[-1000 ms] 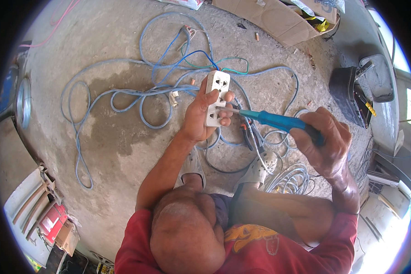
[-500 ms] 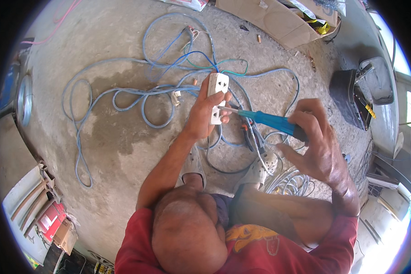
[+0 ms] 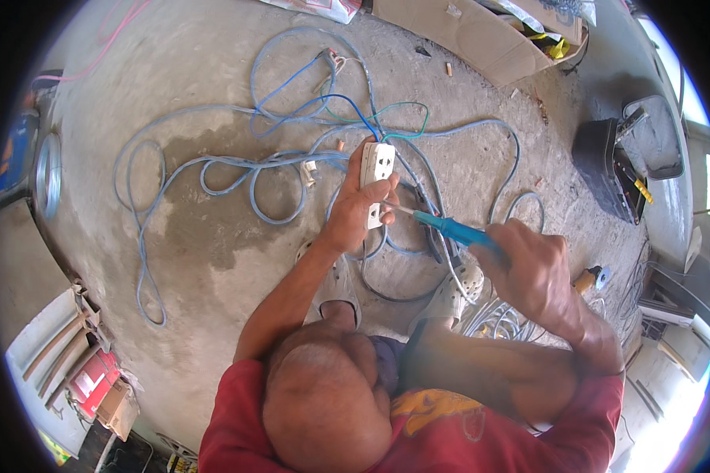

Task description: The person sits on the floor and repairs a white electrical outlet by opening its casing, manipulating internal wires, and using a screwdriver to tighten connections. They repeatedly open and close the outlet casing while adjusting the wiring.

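My left hand [image 3: 349, 213] is closed around a white outlet strip [image 3: 378, 162], held upright with its socket face up and the thumb across its middle. Blue and green wires [image 3: 368, 118] come out of its far end. In my right hand [image 3: 528, 272] is a screwdriver [image 3: 451, 229] with a blue translucent handle, the fingers wrapped round the handle's end. Its metal shaft slants left, and the tip meets the strip just below my left thumb. Whether the tip sits in a screw is too small to tell.
Loops of blue-grey cable [image 3: 213, 158] spread over the concrete floor [image 3: 213, 292]. A black toolbox [image 3: 607, 162] with its lid raised stands at the right, a cardboard box [image 3: 481, 39] at the far side. Coiled cable [image 3: 497, 319] lies by my right shoe [image 3: 456, 292].
My right hand has come nearer and slightly left, its loosely spread fingers now wrapped round the screwdriver's handle. The outlet strip and my left hand have shifted slightly nearer.
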A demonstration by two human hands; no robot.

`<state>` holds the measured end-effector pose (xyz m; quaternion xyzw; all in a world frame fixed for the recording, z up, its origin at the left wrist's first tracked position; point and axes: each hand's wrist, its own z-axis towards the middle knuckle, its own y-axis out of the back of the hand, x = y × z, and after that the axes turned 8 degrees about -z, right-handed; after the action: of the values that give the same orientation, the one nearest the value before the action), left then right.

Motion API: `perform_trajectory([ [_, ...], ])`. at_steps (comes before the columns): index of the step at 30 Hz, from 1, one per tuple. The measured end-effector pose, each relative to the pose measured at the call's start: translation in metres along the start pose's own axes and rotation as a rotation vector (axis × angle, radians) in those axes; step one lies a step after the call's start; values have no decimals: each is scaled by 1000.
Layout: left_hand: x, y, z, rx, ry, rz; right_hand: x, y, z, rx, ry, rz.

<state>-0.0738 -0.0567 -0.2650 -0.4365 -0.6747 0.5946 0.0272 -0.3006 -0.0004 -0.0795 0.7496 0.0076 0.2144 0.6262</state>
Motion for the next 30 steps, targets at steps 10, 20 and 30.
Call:
perform_trajectory([
  [10,1,-6,3,-17,-6,137,-13,-12,1,-8,97,-17],
  [20,3,1,-7,-67,38,337,-28,-38,1,300,-416,597],
  [30,-6,-4,-3,-92,25,355,-15,-57,-3,-1,110,-17],
])
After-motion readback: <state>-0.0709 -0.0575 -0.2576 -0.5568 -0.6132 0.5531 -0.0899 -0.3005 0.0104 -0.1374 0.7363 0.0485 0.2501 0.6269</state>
